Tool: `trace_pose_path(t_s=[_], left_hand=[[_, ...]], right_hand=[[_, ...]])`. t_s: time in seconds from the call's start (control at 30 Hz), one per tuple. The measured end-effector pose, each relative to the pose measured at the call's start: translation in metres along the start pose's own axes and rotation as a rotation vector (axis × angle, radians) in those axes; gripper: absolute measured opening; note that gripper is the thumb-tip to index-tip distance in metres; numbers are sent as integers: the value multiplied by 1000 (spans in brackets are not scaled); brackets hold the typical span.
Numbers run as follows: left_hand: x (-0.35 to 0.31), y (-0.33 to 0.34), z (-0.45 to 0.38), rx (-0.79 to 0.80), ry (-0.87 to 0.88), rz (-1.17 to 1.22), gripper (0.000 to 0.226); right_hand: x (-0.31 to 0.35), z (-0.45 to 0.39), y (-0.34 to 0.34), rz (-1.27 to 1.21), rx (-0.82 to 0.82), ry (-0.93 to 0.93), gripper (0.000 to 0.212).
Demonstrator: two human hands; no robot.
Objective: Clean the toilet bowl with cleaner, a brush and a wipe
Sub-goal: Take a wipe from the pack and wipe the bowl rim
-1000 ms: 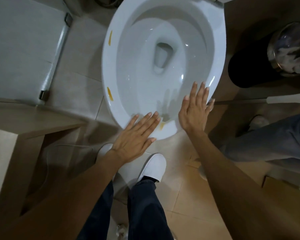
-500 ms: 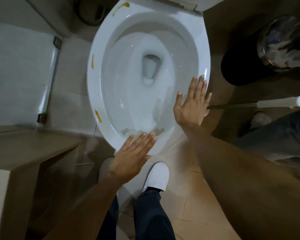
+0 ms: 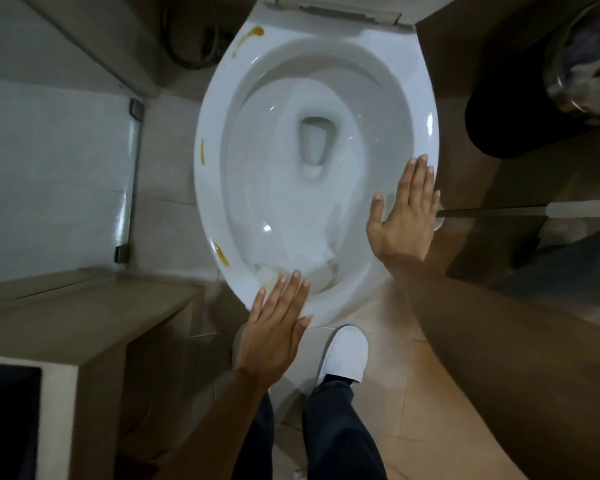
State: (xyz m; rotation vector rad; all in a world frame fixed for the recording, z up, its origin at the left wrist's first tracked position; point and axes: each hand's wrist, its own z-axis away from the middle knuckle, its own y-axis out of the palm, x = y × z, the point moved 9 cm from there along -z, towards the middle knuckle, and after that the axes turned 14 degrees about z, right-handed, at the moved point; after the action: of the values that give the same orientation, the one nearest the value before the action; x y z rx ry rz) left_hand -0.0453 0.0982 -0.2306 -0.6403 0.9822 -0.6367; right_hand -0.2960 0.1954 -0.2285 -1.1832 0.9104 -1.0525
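Cramped tiled bathroom. Toilet bowl [image 3: 312, 174] below us, yellow stains [image 3: 221, 254] on its rim. Left hand [image 3: 274, 327] and right hand [image 3: 404, 220] flat, empty above it. We should fetch cleaner first, targeting stains.

Bowl open from above; both flanks hemmed in.
My left hand [image 3: 274, 327] and right hand [image 3: 404, 216] lie flat over the bowl [image 3: 215, 209] rim. Counter [image 3: 84, 323] crowds left; bin [image 3: 582, 64] and brush handle [image 3: 499, 212] block right.
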Motion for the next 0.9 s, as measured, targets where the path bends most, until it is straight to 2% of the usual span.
trace_pose_path(t_s=[0.23,0.47,0.63,0.77,0.9], left_hand=[[42,-43,-12,-168,-204,-1,55],[59,-65,-32,-204,-199,-28,56],[24,-22,-1,-50,-91,-2,56],[19,-13,11,-55,-118,18,54],[26,-23,4,-13,-41,-13,53]], right_hand=[[1,1,0,-28,-31,-4,70],[3,2,-2,-32,-50,7,70],[3,2,-3,-31,-50,3,69],[3,2,-2,-21,-53,-1,68],[4,2,0,-19,-45,-1,68]])
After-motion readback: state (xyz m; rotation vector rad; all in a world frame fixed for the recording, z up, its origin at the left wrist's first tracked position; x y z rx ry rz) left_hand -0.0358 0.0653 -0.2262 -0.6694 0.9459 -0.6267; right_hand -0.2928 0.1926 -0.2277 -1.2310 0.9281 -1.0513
